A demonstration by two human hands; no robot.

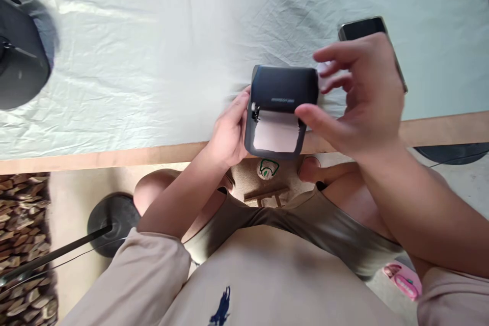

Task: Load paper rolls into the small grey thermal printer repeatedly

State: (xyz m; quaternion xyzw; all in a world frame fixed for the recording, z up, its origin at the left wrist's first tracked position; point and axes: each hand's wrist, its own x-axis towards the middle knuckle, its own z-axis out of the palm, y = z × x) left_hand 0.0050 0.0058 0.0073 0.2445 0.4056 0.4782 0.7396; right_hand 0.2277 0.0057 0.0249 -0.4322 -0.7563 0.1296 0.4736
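Observation:
My left hand [229, 130] grips the left side of a small black label printer [286, 84] above the table's front edge. White paper [275, 132] shows in the opening of its lower half. My right hand [359, 91] is at the printer's right side, slightly blurred, with thumb and fingers apart. Its thumb tip overlaps the printer's right edge; whether it touches I cannot tell. A small pale patch by those fingertips is too blurred to name. Beyond this hand lies a dark smartphone [361, 29], partly covered by it.
A wrinkled pale cloth [126, 61] covers the table, with a wooden front edge [114, 155]. At the far left stands a dark grey object [21, 56]. Below are a round black stand base [110, 224], stacked firewood [23, 234] and a pink item [407, 282] on the floor.

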